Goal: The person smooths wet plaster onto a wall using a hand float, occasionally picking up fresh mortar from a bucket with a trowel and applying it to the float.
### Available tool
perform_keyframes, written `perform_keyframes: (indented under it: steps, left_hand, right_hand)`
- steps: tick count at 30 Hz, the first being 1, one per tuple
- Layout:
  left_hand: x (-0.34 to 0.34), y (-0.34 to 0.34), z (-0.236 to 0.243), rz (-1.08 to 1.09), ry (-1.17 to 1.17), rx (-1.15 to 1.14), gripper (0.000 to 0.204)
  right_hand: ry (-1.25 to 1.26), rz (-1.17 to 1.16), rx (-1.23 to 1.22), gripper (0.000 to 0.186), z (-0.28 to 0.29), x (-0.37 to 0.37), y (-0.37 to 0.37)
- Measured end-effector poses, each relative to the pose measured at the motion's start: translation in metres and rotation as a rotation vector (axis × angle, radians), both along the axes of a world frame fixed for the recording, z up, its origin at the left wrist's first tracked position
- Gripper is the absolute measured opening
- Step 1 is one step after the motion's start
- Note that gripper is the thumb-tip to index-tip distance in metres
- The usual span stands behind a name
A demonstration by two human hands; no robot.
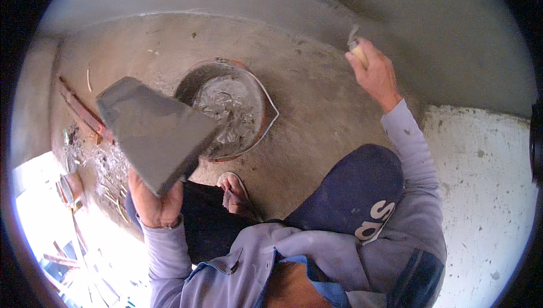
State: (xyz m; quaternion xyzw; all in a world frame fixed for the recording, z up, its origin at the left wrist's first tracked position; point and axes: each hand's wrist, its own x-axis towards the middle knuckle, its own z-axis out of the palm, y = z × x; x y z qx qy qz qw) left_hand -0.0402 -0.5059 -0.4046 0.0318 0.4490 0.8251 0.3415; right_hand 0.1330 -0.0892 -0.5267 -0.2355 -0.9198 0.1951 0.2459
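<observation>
My left hand (153,201) is closed under a grey, mortar-smeared plasterer's hawk (161,132), which is held out flat over the near left side of the bucket. A dark smear of mortar lies along its far left end. On the right, my right hand (378,76) grips the pale yellow handle of a plastering trowel (358,53). The trowel's blade is blurred and lies against the grey plastered wall (441,25); I cannot tell its exact outline. Between my hands stands a reddish bucket (263,101) with wet grey mortar (226,98) inside and its wire handle hanging to the right.
A reddish-brown strip (82,107) lies on the floor at the left, near scattered debris (110,169). Another small bucket-like container (70,188) is by the bright opening. My sandalled foot (232,191) is just below the bucket. A white, spotted wall (481,195) runs along the right.
</observation>
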Motion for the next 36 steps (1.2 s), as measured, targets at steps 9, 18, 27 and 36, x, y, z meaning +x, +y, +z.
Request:
perform_keyframes:
  steps: [9, 18, 27, 36]
  left_hand:
    - [0.000, -0.001, 0.002, -0.019, -0.038, 0.115, 0.031]
    - [-0.045, -0.035, 0.029, 0.189, -0.002, 0.364, 0.039]
    - [-0.054, -0.026, 0.025, 0.099, -0.135, 0.573, 0.032]
    - [-0.049, -0.039, 0.024, 0.149, -0.099, 0.494, 0.032]
  right_hand:
    - [-0.542, -0.046, -0.024, 0.039, -0.085, 0.026, 0.058]
    - [-0.187, 0.097, 0.264, 0.036, 0.075, 0.036, -0.014]
    - [-0.620, 0.638, 0.527, 0.027, 0.132, -0.070, -0.101]
    - [-0.473, 0.868, 0.790, 0.015, 0.107, -0.130, -0.130]
